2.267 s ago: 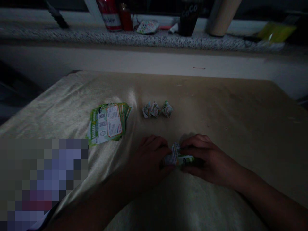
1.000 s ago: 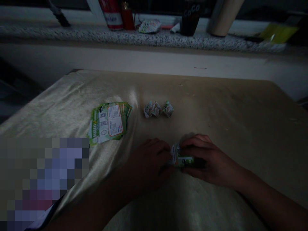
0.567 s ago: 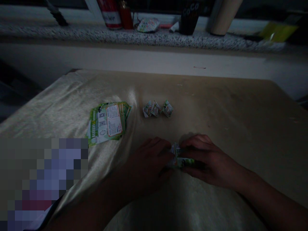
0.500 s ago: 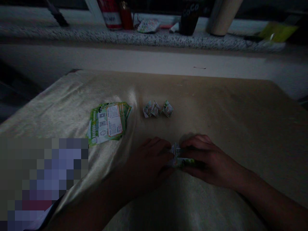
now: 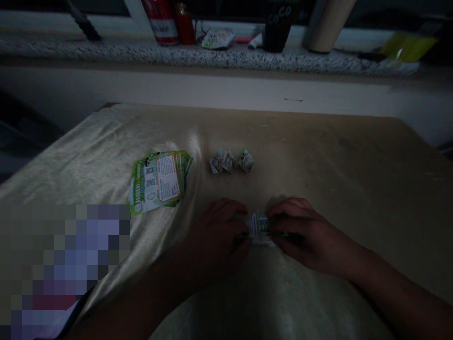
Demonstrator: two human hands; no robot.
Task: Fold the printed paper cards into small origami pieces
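A small folded paper, printed in green and white, lies on the cloth between my two hands. My left hand pinches its left edge with thumb and fingers. On the other side, the closed fingers of my right hand grip its right edge. The paper comes to a point at the top, and a fold runs across its lower part; both ends are hidden by fingers. Beyond my hands stand three small folded paper pieces in a row. A stack of green printed flyers lies to their left.
A shiny beige cloth covers the table. Behind it, a speckled stone sill holds a red can, a dark cup, a beige cylinder and a yellow packet. The lower left is pixelated.
The lower flap of the paper has been turned, so a crosswise fold and a pale strip now show. My left fingers have shifted slightly left, uncovering more of the paper.
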